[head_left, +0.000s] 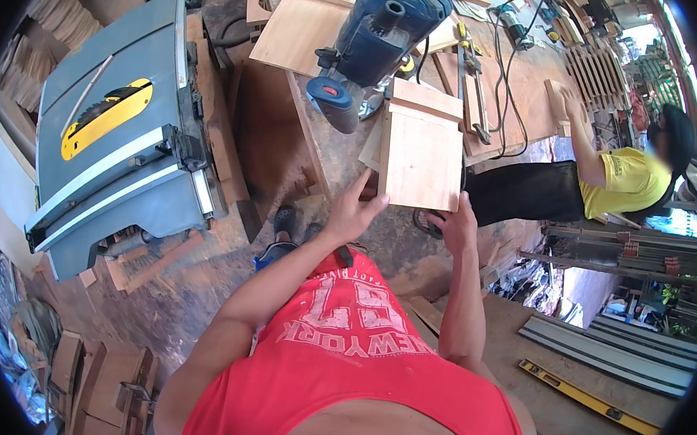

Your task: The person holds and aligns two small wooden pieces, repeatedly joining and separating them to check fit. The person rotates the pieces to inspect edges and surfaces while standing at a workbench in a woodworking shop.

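Observation:
A pale wooden panel [422, 162], with a raised strip across its far part, is held out in front of me at the bench's near side. My left hand [356, 212] grips its near left corner, thumb against the edge. At the near right corner my right hand [455, 223] closes around the edge, some fingers hidden underneath. Just beyond the panel, to the left, is a dark blue power tool [377, 38] with a rounded handle and a red button.
A table saw [137, 65] with a yellow insert stands left. Wooden boards [296, 36], a bar clamp [474, 97] and black cables [502, 107] lie on the workbench [527, 97]. A person in a yellow shirt [626, 182] works at right. A yellow level [586, 397] lies lower right.

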The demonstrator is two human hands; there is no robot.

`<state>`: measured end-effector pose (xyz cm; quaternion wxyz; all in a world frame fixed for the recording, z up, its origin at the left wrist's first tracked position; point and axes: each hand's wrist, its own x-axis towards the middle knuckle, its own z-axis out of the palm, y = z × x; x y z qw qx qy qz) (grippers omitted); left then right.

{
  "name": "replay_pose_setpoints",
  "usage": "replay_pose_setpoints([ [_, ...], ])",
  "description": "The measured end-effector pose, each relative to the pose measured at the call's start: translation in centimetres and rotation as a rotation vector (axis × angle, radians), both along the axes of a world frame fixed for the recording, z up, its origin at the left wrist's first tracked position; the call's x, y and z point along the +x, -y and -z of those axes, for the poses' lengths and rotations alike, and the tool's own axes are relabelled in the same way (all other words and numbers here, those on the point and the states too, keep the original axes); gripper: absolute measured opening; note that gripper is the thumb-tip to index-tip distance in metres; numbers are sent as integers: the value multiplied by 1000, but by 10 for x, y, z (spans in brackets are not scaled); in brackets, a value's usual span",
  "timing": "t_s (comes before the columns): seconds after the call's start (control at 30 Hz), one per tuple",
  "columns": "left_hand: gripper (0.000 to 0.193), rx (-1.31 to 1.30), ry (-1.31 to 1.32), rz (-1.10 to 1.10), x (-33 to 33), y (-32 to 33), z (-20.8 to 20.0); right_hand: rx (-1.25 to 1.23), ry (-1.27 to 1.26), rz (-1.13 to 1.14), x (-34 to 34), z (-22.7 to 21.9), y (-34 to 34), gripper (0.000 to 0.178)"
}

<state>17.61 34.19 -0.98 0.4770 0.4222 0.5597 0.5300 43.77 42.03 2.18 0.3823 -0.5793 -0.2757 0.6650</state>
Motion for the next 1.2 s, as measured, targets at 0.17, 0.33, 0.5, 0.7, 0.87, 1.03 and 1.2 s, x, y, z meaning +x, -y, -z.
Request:
replay_pose_setpoints([
  [0.17, 60, -17, -187, 117, -5, -8, -16, 223, 131, -198, -6, -4, 9, 53],
  [0.33, 50, -22, -24, 76, -17, 44, -21, 190, 85, -73, -19, 9, 75, 50],
  [0.5, 48, -52, -173, 147, -34, 21, -15, 186, 105, 102, -53, 16, 76, 51],
  [0.7, 58, -4, -184, 194, -29, -2, -31, 236, 37, 70, -35, 9, 53, 51],
  [0.87, 63, 169, -272, 139, -12, 51, -30, 261, 79, 57, -9, 6, 88, 54],
  [1.03, 70, 39, -205, 295, -34, 91, -38, 168, 247, -66, -9, -17, 129, 57],
  [1.2, 74, 12, -190, 341, -57, 115, -36, 196, 136, -87, -38, -35, 154, 64],
])
